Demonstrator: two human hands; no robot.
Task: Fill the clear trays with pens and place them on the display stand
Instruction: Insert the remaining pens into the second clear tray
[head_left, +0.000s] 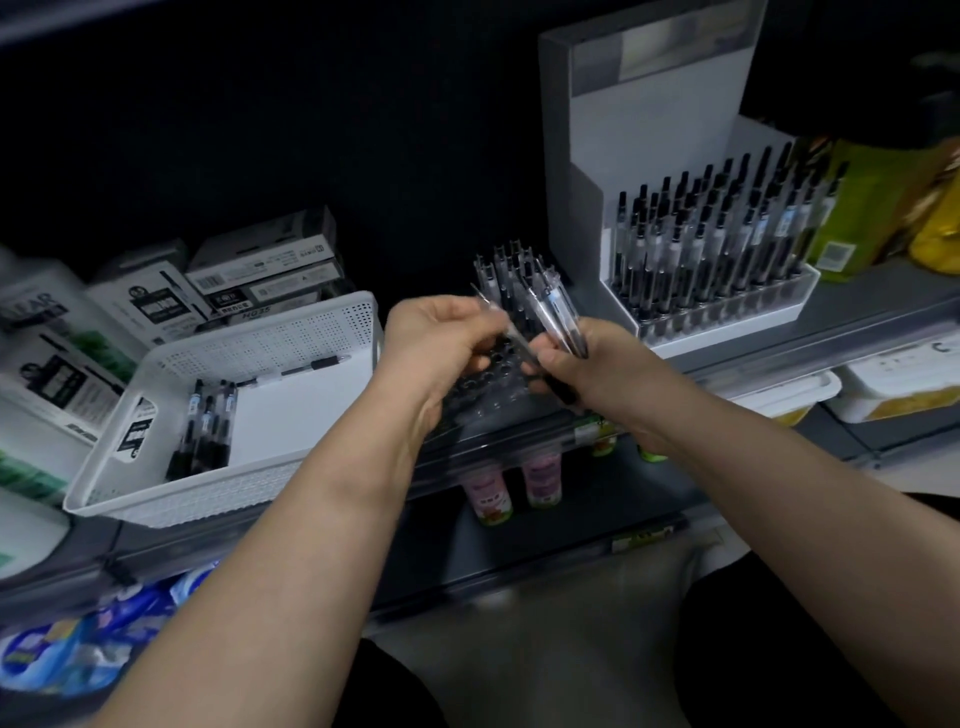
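Clear plastic tray with round holes (488, 384): sitting at frame centre, under both hands, for easy loading; rear rows are holding pens, front holes empty, so I'd judge filling is partway.
Right hand (576, 364): gripping a bundle of clear-barrelled black-tipped pens (556, 317) as feed stock; roughly four, count blurred.
Left hand (436, 332): fingers curled, pinching one pen (498, 317), probably separating it for the next hole.
White and grey display stand (587, 156): upper right, carrying one full tray (727, 312).
White perforated plastic basket (291, 332): left of centre, keeping spare pens (208, 426) within reach; about four bunched, one lying apart.
Trays: two showing.
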